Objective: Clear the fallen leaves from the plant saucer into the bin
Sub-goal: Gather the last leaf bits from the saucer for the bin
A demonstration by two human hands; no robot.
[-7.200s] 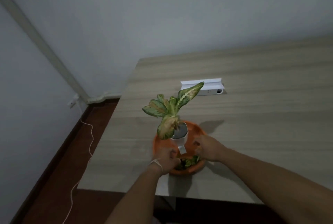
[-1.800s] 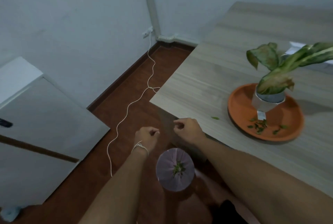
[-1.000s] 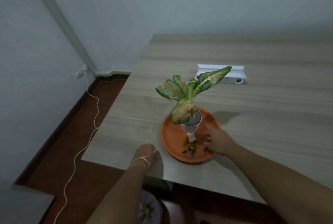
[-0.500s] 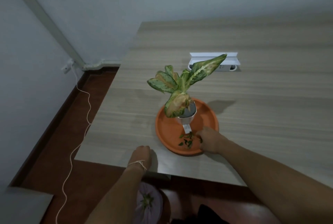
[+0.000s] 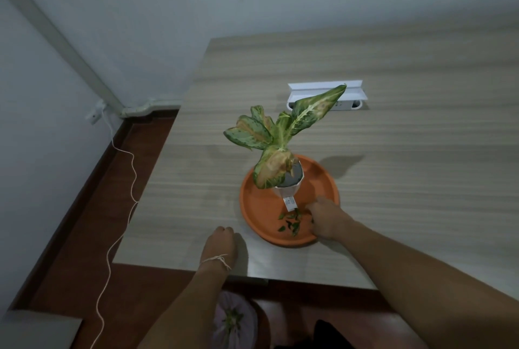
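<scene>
Right hand point(image 5: 325, 218) in saucer point(image 5: 261, 208) near bench point(image 5: 393, 152) front edge, fingers curled at leaf scraps point(image 5: 289, 222), pinch unclear; left hand point(image 5: 222, 242) fisted; gather scraps together before lifting.

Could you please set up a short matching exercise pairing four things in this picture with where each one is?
Things:
1. leaves
2. bin
3. left hand
4. pot

Places:
A. on the floor under the table edge
B. at the saucer's near side, by the right hand
C. standing in the saucer
D. on the table, left of the saucer

Pairs: 1-B, 2-A, 3-D, 4-C
</scene>
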